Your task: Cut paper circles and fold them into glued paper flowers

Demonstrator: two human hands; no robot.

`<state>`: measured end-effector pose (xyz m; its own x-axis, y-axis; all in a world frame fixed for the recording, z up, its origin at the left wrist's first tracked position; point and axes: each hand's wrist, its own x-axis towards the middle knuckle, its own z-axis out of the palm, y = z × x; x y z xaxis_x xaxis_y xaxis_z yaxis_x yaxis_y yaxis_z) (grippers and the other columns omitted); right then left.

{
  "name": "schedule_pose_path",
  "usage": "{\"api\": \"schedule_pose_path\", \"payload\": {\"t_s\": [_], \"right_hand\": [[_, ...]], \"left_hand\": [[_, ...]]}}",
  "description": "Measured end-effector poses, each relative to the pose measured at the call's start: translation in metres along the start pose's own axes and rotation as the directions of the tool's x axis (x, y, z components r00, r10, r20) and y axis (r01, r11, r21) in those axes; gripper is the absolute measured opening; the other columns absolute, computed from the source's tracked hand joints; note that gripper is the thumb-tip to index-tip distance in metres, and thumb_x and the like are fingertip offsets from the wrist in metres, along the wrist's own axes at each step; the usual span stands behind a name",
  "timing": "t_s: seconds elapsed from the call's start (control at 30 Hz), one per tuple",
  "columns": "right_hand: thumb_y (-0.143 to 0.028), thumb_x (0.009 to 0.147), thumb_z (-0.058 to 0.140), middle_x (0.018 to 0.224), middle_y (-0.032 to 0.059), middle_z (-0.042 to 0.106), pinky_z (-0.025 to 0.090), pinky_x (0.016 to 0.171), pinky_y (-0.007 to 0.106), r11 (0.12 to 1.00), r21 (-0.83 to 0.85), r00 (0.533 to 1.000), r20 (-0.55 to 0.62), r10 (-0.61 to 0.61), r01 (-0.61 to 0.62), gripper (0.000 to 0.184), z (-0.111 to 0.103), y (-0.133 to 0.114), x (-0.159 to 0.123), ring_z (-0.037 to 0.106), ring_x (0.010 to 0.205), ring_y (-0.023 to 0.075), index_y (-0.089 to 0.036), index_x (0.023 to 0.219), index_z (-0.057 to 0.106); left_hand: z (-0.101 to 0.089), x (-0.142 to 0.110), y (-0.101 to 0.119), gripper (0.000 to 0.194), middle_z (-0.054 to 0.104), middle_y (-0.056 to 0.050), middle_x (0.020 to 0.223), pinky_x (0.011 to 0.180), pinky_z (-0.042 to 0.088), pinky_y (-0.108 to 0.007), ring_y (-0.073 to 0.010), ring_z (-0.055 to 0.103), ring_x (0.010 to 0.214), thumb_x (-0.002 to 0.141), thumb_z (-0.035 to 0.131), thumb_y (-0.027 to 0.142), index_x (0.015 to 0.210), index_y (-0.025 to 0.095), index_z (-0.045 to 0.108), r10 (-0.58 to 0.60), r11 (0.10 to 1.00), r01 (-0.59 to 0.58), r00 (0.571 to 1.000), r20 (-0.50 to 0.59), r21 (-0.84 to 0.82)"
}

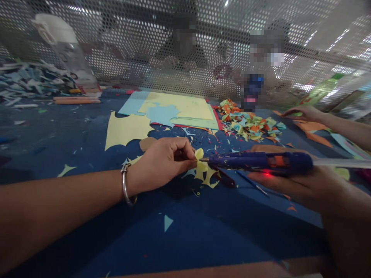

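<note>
Between the thumb and fingertips of my left hand point(166, 162) is a small yellow paper flower point(199, 155), its petals curled. My right hand point(301, 185) is wrapped around a dark blue hot glue gun point(240, 160) with a red light lit on it and a pale glue stick out of its back end. The gun's nozzle points left and meets the flower, or nearly so. Yellow paper offcuts point(207, 177) lie just below the flower. A thin blue stick with a metal tip point(253, 183) rests under the gun.
Stacked coloured paper sheets point(185, 106) and a cut yellow sheet point(127, 129) lie beyond my hands. Paper flowers point(252, 123) are heaped at the back right, near another person's hand point(307, 114). A bottle point(77, 58) stands back left by rolled paper strips point(31, 81). A perforated metal screen point(130, 46) borders the table.
</note>
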<state>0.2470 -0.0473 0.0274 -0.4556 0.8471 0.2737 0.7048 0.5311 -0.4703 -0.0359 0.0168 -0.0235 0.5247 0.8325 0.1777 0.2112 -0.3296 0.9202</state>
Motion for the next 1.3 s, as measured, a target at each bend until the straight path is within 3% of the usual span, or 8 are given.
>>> {"api": "schedule_pose_path", "payload": {"t_s": [0.3, 0.47, 0.6, 0.73, 0.87, 1.0, 1.2, 1.3], "right_hand": [[-0.046, 0.085, 0.065, 0.076, -0.0023, 0.072, 0.057, 0.053, 0.03, 0.993, -0.084, 0.997, -0.001, 0.077, -0.077, 0.017, 0.0, 0.006, 0.0, 0.067, 0.064, 0.0219, -0.031, 0.084, 0.072], [-0.051, 0.087, 0.062, 0.064, -0.002, 0.067, 0.055, 0.053, 0.031, 0.987, -0.15, 0.997, -0.056, 0.049, -0.057, 0.028, 0.0, 0.006, 0.001, 0.064, 0.058, 0.021, -0.029, 0.071, 0.07], [-0.05, 0.09, 0.06, 0.064, -0.0022, 0.064, 0.052, 0.054, 0.03, 0.98, -0.195, 0.998, -0.067, 0.014, -0.027, 0.028, -0.004, 0.005, 0.004, 0.062, 0.057, 0.0196, -0.028, 0.073, 0.066], [-0.055, 0.093, 0.053, 0.077, 0.0034, 0.067, 0.048, 0.06, 0.032, 0.944, -0.328, 0.998, -0.057, 0.012, -0.03, 0.036, -0.011, 0.009, 0.009, 0.062, 0.066, 0.0203, -0.023, 0.077, 0.06], [-0.062, 0.094, 0.044, 0.089, 0.0093, 0.067, 0.047, 0.069, 0.036, 0.869, -0.482, 0.994, -0.034, 0.107, -0.111, 0.044, -0.018, 0.026, 0.012, 0.064, 0.077, 0.0249, -0.021, 0.092, 0.06], [-0.056, 0.094, 0.042, 0.102, 0.0129, 0.067, 0.048, 0.074, 0.04, 0.793, -0.594, 0.984, 0.015, 0.178, -0.134, 0.04, -0.02, 0.041, 0.013, 0.065, 0.091, 0.0301, -0.021, 0.101, 0.06], [-0.037, 0.085, 0.054, 0.103, 0.0104, 0.063, 0.048, 0.076, 0.041, 0.775, -0.602, 0.955, 0.066, 0.289, -0.193, 0.021, -0.021, 0.044, 0.016, 0.064, 0.088, 0.0286, -0.022, 0.099, 0.058], [-0.018, 0.075, 0.056, 0.106, 0.0108, 0.063, 0.048, 0.078, 0.041, 0.761, -0.616, 0.934, 0.11, 0.34, -0.204, 0.025, -0.021, 0.047, 0.016, 0.064, 0.092, 0.0284, -0.022, 0.1, 0.057]], "left_hand": [[0.002, 0.001, -0.003, 0.02, 0.069, -0.004, 0.09, 0.071, 0.054, -0.028, -0.014, 0.065, 0.076, 0.079, 0.073, 0.031, 0.077, 0.017, 0.059, -0.009, 0.997, 0.008, 1.0, -0.014, -0.078], [0.001, 0.001, -0.005, 0.021, 0.07, -0.006, 0.095, 0.075, 0.056, -0.032, -0.0158, 0.066, 0.08, 0.081, 0.073, 0.032, 0.078, 0.018, 0.058, 0.007, 0.997, -0.009, 1.0, -0.024, -0.082], [0.001, 0.001, -0.002, 0.018, 0.069, -0.004, 0.091, 0.068, 0.054, -0.028, -0.0128, 0.064, 0.074, 0.079, 0.074, 0.026, 0.078, 0.017, 0.058, 0.028, 0.995, -0.041, 0.99, -0.137, -0.091], [0.002, 0.001, 0.004, 0.015, 0.063, 0.0, 0.076, 0.053, 0.046, -0.023, -0.0084, 0.055, 0.059, 0.077, 0.073, 0.021, 0.078, 0.017, 0.059, 0.024, 0.99, -0.056, 0.972, -0.236, -0.131], [0.002, 0.001, 0.007, 0.015, 0.063, 0.001, 0.075, 0.058, 0.049, -0.024, -0.0094, 0.059, 0.064, 0.075, 0.074, 0.017, 0.079, 0.017, 0.059, 0.015, 0.984, -0.044, 0.986, -0.166, -0.175], [0.002, 0.0, 0.004, 0.014, 0.067, -0.002, 0.086, 0.072, 0.055, -0.028, -0.0127, 0.064, 0.076, 0.076, 0.074, 0.018, 0.079, 0.016, 0.061, 0.063, 0.982, -0.077, 0.995, -0.083, -0.172], [0.0, -0.002, 0.003, 0.014, 0.07, -0.006, 0.091, 0.077, 0.057, -0.031, -0.0165, 0.068, 0.082, 0.079, 0.074, 0.02, 0.08, 0.016, 0.061, 0.092, 0.98, -0.09, 0.996, -0.001, -0.177], [0.001, -0.002, 0.003, 0.013, 0.07, -0.005, 0.09, 0.075, 0.056, -0.03, -0.015, 0.067, 0.079, 0.079, 0.073, 0.02, 0.079, 0.016, 0.061, 0.098, 0.975, -0.091, 0.995, 0.021, -0.203]]}}
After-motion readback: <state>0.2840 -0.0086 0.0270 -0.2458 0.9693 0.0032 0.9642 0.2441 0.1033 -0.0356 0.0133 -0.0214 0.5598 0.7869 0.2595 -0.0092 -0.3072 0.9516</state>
